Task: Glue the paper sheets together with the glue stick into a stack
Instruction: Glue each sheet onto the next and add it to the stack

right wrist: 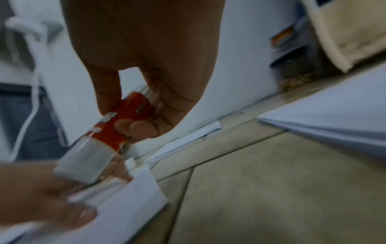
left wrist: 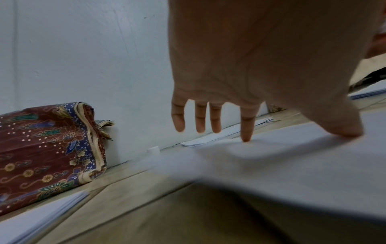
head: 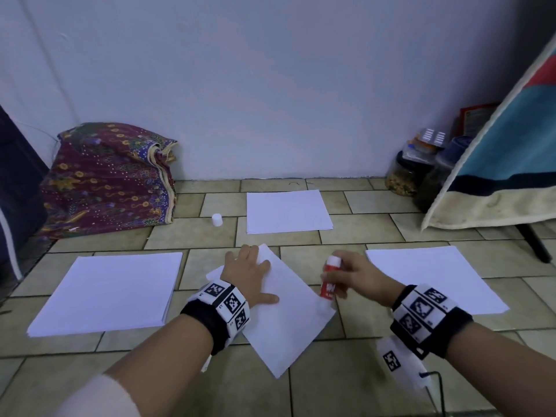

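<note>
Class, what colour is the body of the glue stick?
Red with white lettering on the glue stick, clearest in the right wrist view.

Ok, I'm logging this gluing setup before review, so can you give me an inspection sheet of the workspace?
Surface: tiled floor, beige, dark grout.
Job's things: angled sheet in the middle; paper piles left, far, right; glue stick tip down at the sheet's right edge; white cap standing apart.
Clutter: patterned cloth bundle; jars by the wall.
Grips: left hand flat on the sheet; right hand holds the glue stick.
Cables: black cable from the right wrist.
Surroundings: pale wall; hanging striped cloth.
</note>
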